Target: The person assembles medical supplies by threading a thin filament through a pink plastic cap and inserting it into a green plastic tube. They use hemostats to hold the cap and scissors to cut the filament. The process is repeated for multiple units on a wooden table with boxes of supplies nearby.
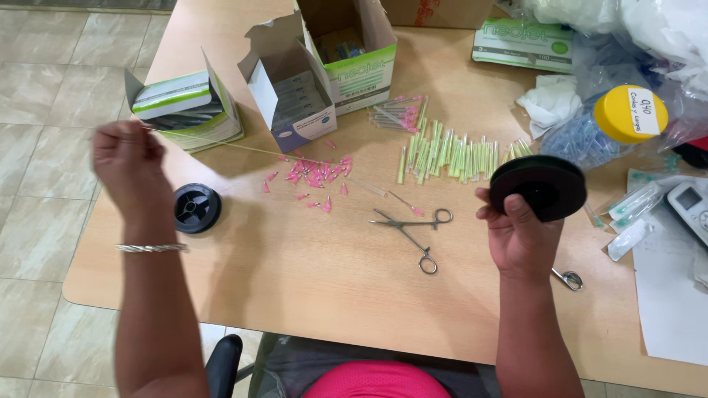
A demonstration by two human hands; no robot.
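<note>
Currently left hand (127,163) is raised off the table edge, fingers pinched shut on a thin wire (243,149) that runs right toward the black spool (538,187). Second spool (197,208) lies flat, untouched. Mid-table: pink caps (313,177) scattered, green-sheathed needles (450,155) piled, forceps (409,232) idle. Right hand (520,234) grips the black spool upright. Judging by this, a length is paid out but uncut; needles mostly unprocessed.
</note>
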